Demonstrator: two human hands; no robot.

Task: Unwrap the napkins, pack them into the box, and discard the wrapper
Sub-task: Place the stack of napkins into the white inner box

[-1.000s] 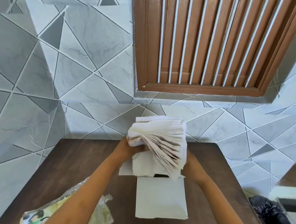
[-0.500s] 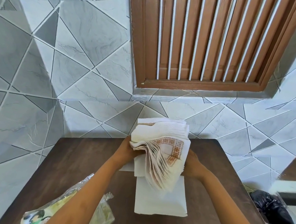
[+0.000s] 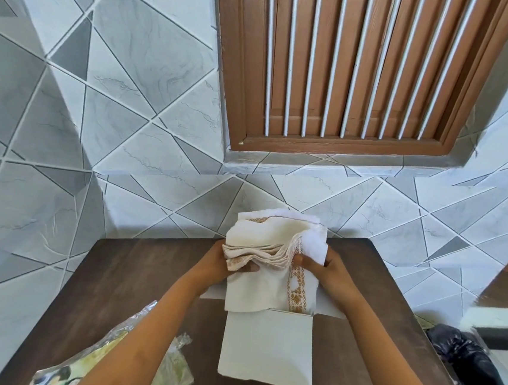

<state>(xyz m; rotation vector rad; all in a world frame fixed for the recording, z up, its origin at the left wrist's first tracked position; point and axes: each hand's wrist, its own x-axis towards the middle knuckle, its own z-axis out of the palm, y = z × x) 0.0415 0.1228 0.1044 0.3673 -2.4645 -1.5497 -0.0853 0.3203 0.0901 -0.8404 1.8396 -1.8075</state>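
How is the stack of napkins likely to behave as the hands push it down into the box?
Probably floppy: the napkin stack bends and its edges fan out between the left hand and right hand. Loose sheets may well slip apart or snag on the rim of the box. It looks light, since both hands hold it with fingertips.

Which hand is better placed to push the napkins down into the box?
Right hand: it grips the napkins by the part entering the box. Left hand only pinches the fanned edges.
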